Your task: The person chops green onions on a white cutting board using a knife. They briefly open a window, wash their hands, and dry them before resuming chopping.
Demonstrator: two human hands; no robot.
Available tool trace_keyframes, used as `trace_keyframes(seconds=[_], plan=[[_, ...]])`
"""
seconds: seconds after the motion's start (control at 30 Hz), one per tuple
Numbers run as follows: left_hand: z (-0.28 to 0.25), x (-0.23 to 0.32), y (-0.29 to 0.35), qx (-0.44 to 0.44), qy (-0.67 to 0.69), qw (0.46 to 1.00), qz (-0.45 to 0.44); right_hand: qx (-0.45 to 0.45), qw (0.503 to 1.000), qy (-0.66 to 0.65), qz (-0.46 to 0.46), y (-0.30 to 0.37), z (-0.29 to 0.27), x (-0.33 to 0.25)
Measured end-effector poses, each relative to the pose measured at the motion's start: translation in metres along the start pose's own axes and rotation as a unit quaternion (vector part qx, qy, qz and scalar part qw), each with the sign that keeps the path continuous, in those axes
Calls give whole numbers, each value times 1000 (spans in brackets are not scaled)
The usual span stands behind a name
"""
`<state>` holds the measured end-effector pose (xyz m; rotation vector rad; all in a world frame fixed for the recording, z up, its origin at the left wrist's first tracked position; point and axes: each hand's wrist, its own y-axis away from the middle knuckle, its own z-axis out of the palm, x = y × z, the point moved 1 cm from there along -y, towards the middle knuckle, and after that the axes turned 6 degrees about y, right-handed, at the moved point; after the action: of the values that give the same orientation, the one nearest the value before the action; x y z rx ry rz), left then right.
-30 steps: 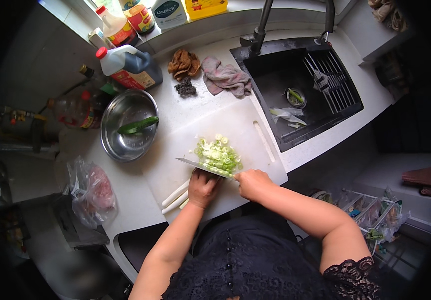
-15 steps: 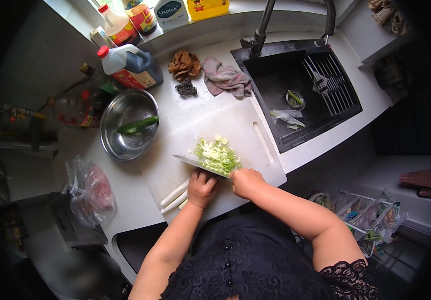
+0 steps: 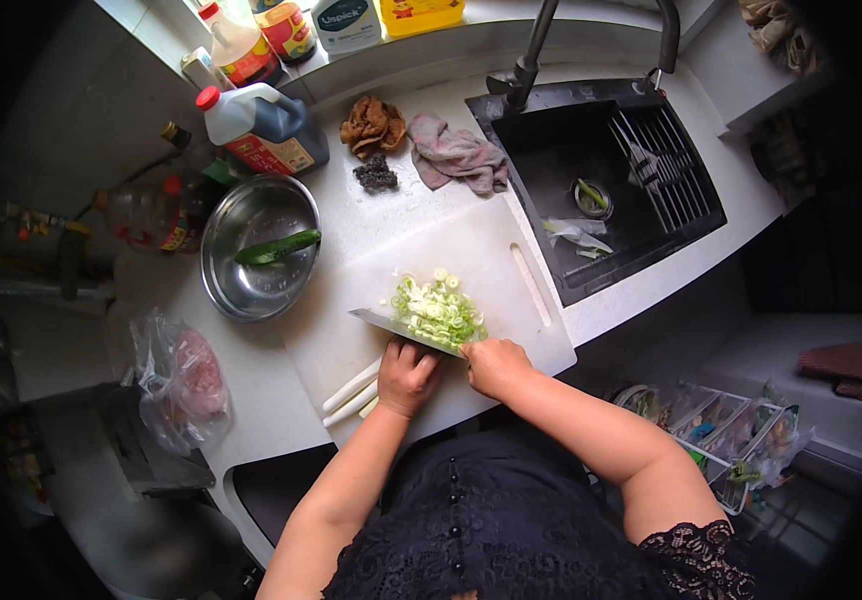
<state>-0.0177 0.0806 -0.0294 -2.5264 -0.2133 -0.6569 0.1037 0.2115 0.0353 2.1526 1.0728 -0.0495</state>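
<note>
On the white cutting board (image 3: 361, 275) lies a heap of chopped green onion (image 3: 439, 306), pale rings mixed with green bits. My right hand (image 3: 496, 368) is closed round the handle of a kitchen knife (image 3: 391, 324). Its wide blade stands along the near side of the heap, tip toward the left. Just on the near side of the blade, my left hand (image 3: 409, 378) has its fingers curled down over the green onion stalks (image 3: 351, 390). Their long white ends stick out to its left; the part under the fingers is hidden.
Left of the board stands a steel bowl (image 3: 213, 255) holding a cucumber (image 3: 279, 247). A plastic bag with pink contents (image 3: 194, 375) lies nearer me. Behind are a large jug (image 3: 261, 130), a scouring pad (image 3: 376, 174) and a cloth (image 3: 458, 155). A black sink (image 3: 541, 165) is at right.
The whole view has shifted slightly. Both hands, the knife and the chopped heap keep nearly the same places relative to the board.
</note>
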Motion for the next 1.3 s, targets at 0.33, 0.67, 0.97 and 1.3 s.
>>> trace_keyframes(seconds=[0.33, 0.67, 0.97, 1.3], plan=[[0, 1, 0, 7, 1, 1000, 0, 25, 1000, 10, -10, 0, 18, 13], [3, -2, 6, 2, 12, 1000, 5, 158, 984, -67, -42, 9, 17, 16], [5, 3, 4, 18, -18, 999, 21, 65, 997, -47, -6, 44, -7, 2], [2, 4, 0, 38, -10, 999, 23, 2, 1000, 3, 7, 58, -25, 18]])
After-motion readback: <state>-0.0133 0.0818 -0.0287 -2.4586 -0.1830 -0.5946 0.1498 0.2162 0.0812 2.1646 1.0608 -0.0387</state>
